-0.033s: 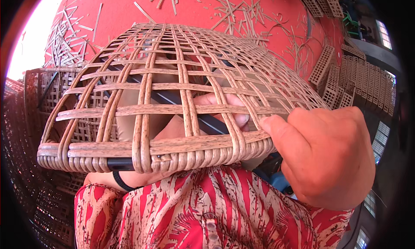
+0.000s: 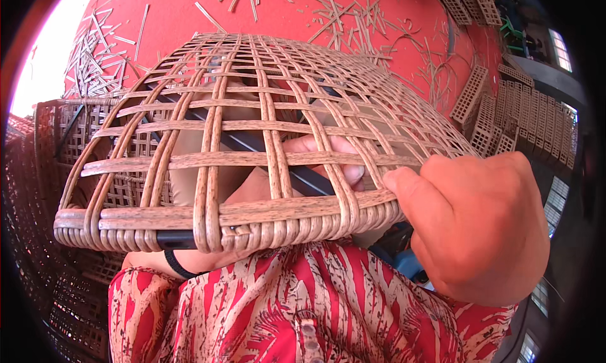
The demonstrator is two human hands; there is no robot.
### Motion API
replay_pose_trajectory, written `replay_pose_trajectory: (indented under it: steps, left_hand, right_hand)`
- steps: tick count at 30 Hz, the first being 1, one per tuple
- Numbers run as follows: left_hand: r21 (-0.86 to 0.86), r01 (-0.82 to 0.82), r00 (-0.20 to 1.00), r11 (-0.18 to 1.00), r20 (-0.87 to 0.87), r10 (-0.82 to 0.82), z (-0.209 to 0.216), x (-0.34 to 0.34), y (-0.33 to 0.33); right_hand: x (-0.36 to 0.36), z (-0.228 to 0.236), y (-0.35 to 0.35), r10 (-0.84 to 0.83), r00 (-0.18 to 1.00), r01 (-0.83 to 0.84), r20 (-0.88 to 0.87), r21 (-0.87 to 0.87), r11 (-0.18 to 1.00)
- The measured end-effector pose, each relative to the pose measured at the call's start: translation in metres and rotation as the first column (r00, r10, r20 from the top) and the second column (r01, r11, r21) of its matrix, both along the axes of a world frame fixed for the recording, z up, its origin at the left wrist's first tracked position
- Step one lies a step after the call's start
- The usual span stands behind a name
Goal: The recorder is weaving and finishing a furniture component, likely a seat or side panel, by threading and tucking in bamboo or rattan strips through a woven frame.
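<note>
A woven panel (image 2: 246, 208) of brown, wood-grained rattan strands over a black frame (image 2: 240, 140) spans the space before me. Strands wrap its near edge closely, apart from one bare black stretch of frame. At the right end of that edge, my right hand (image 2: 476, 227) is closed, thumb and forefinger pinching a strand (image 2: 404, 161); the rest of its grip is hidden. Beneath the open weave is my left hand (image 2: 322, 150), its curled fingers and thumb showing through the gaps near the right hand. What those fingers hold is hidden by the strands.
Cut strand scraps (image 2: 104, 63) lie scattered over the red floor (image 2: 170, 22). More woven lattice (image 2: 85, 129) stands at the left. Stacked woven panels (image 2: 536, 120) are at the right, by a grey wall. A green stool (image 2: 511, 32) is at the far right.
My right hand has shifted very slightly to the right, its thumb moving a little along the strand. The panel and my left hand look the same.
</note>
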State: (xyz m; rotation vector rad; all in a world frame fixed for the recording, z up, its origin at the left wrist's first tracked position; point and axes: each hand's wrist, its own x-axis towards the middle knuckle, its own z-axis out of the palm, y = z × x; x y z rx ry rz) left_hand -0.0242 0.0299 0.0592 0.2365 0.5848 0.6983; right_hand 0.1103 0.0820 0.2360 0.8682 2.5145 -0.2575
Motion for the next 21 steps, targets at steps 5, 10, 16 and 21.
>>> replay_pose_trajectory:
  steps: [5, 10, 16, 21]
  left_hand:
    - [-0.402, -0.174, 0.637, 0.899, 0.650, 0.414, -0.051, 0.037, -0.027]
    - [-0.265, -0.239, 0.737, 0.934, 0.577, 0.353, -0.044, 0.035, -0.021]
    - [-0.160, -0.232, 0.855, 0.959, 0.436, 0.279, -0.035, 0.023, -0.016]
    - [-0.069, -0.220, 0.926, 0.973, 0.298, 0.230, -0.025, 0.008, -0.012]
  right_hand:
    - [-0.015, 0.003, 0.012, -0.021, 0.998, 0.020, -0.057, -0.031, 0.999]
    - [-0.015, 0.004, 0.025, 0.096, 0.985, -0.072, 0.144, -0.158, 0.985]
    - [0.007, -0.009, 0.019, -0.097, 0.995, 0.090, -0.024, -0.204, 0.975]
    - [0.006, -0.004, 0.030, -0.014, 1.000, 0.014, 0.003, -0.214, 0.977]
